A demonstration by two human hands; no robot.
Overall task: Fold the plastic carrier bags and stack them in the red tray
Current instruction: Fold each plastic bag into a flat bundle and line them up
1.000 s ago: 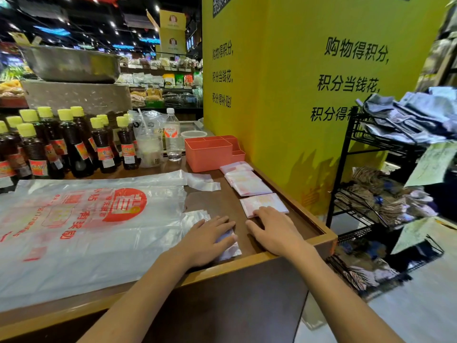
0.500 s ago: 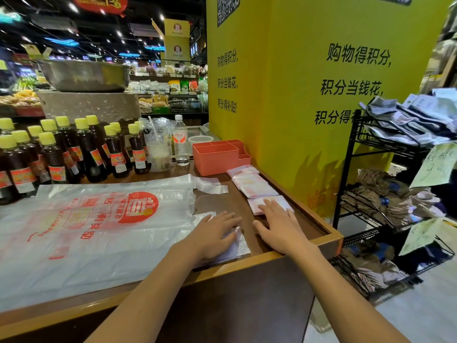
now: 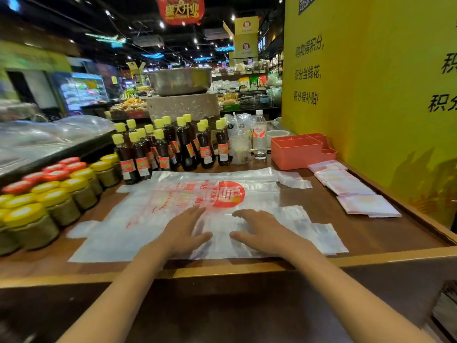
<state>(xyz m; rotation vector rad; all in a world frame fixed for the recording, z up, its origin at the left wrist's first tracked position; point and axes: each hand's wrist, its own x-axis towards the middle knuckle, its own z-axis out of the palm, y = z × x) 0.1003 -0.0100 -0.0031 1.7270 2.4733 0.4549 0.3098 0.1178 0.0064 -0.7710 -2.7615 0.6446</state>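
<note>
Carrier bag (image 3: 173, 214) lies unfolded under flat, spread left hand (image 3: 184, 231) and right hand (image 3: 262, 231); folded bags (image 3: 366, 204) (several) wait outside the empty-looking red tray (image 3: 296, 154).

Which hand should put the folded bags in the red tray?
Probably the right hand: the folded bags and red tray lie on its side. The left hand is farther off.

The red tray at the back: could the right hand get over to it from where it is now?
Probably yes. The right hand lies flat on the spread carrier bag, holding nothing, and between it and the red tray there is only flat plastic and bare counter. The folded bags lie off to the side.
</note>
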